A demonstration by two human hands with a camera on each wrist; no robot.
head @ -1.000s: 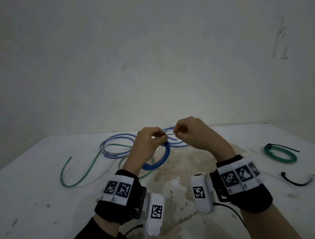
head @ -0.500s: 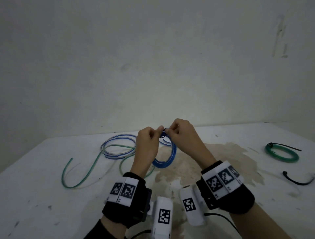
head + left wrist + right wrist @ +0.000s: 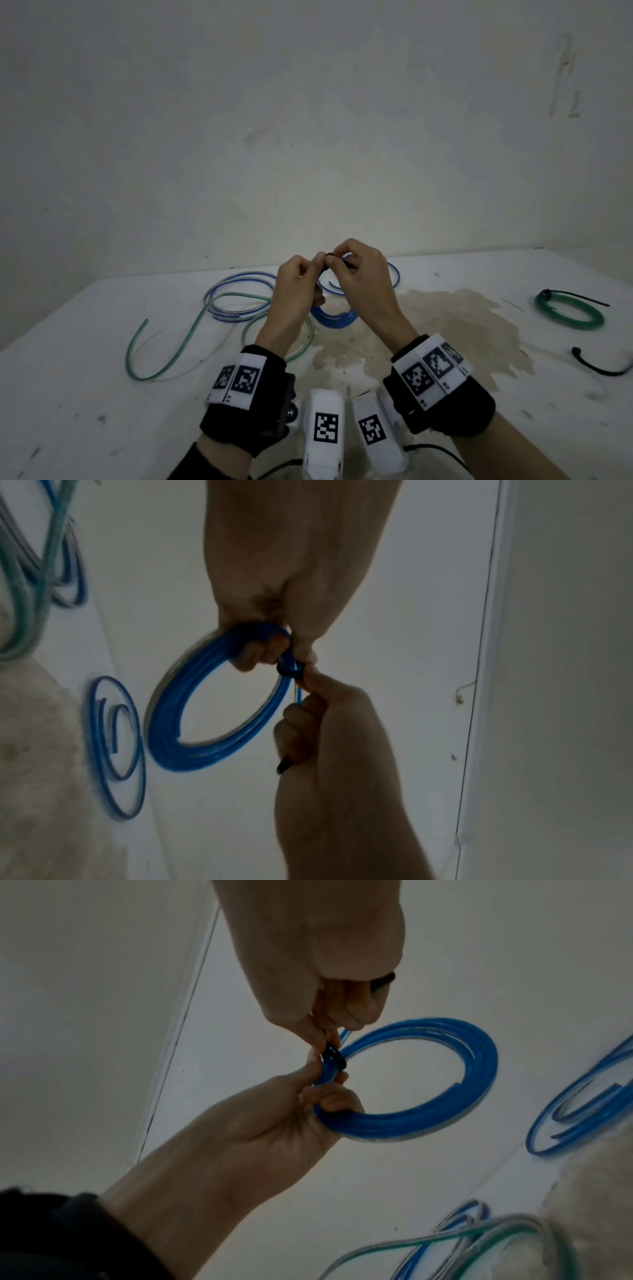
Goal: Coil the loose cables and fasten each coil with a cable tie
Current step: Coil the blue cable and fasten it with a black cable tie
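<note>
My left hand (image 3: 317, 270) grips the blue cable coil (image 3: 337, 313) at its top and holds it upright above the table. A black cable tie (image 3: 289, 670) is looped round the coil right beside the left fingers (image 3: 263, 647). My right hand (image 3: 337, 262) pinches the tie at the loop, and the tie's tail (image 3: 284, 767) runs through its curled fingers. In the right wrist view the tie (image 3: 334, 1056) sits between both hands on the blue coil (image 3: 462, 1091).
On the white table (image 3: 102, 394) lie a loose blue cable (image 3: 236, 294) and a loose green cable (image 3: 161, 342) at the left. Another blue cable (image 3: 394, 270) lies behind my right hand. A tied green coil (image 3: 568, 310) and a spare black tie (image 3: 599, 366) lie at the right.
A second ago the tie stretched as a thin line between my hands, which were apart. They have come together, and the tie now forms a small loop on the coil.
</note>
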